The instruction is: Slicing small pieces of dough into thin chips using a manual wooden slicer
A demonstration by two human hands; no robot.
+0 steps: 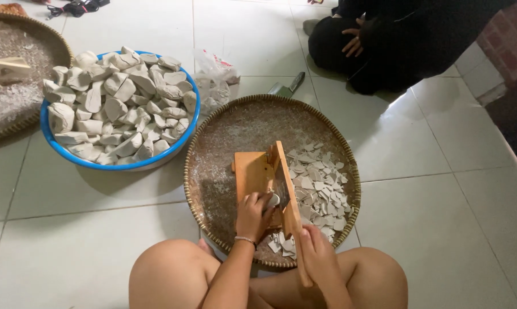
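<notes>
Two hands, both busy on the wooden slicer (257, 174) in front of you. Your left hand (253, 214) is closed over a small pale lump (273, 200), pressing it vs. the slicer's board, fingers curled round it. Your right hand (317, 257) is clamped on the long wooden blade arm (287, 194), gripping near its lower end; the arm runs up and away from that hand, tilted on edge along the board's right side. The lump sits btwn board and blade arm, just beyond your left fingertips.

Slicer rests inside a round woven tray (213, 143), which lies under both hands. Right of the blade arm, above your right hand: a heap of thin pale slices (318, 186) on the tray; a few more lie btwn your two hands.

Up and left of your left hand, well apart: a blue basin (118, 164) piled w/ pale chunks (115, 100). Beyond the tray, a clear plastic bag (213, 80) and a cleaver (287, 87) on the tiled floor. Far right, another person in dark clothes (396, 40) sits, hands in lap.
</notes>
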